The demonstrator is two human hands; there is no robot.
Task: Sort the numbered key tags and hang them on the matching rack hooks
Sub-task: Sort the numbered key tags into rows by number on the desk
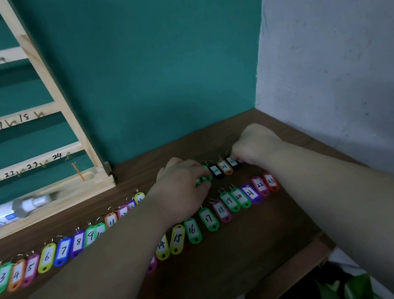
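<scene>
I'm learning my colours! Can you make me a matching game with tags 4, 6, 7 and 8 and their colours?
Tags:
1. tag 4
2. tag 6
3. tag 7
4. tag 8

Colours:
A. blue
B. purple
C. orange
D. yellow

Pairs: 1-C, 2-D, 3-A, 4-B

The dark wooden counter (270,228) carried 2 rows of numbered key tags (191,230) and a wooden rack (77,133) standing at its back.
</scene>
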